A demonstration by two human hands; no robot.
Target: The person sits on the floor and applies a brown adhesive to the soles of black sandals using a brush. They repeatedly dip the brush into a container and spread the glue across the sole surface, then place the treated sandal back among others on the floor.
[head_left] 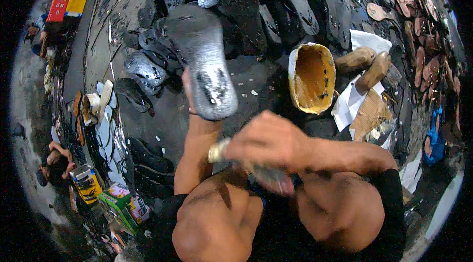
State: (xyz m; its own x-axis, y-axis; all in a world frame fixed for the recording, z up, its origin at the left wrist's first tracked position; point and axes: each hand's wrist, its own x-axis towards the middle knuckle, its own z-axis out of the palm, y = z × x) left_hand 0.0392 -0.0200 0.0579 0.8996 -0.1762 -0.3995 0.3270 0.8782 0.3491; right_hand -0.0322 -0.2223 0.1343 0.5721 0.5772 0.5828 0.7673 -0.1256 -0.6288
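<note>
My left hand (188,92) holds up a dark shoe sole (204,60) with a shiny grey coated face, its heel end toward me. Only the thumb side of that hand shows behind the sole. My right hand (263,139) is closed around a brush (219,151) with a pale metal band, held just below the sole and above my bare knees (217,217). A blurred greyish shape (273,179) hangs under the right hand. A tub (311,78) with yellow-brown glue stands just right of the sole.
Several dark soles (256,0) lie spread across the floor ahead and at left (143,69). Brown insoles (423,30) are heaped at right. Two wooden lasts (367,65) rest on white paper. Small boxes (123,203) sit at lower left. Another person (54,163) sits at far left.
</note>
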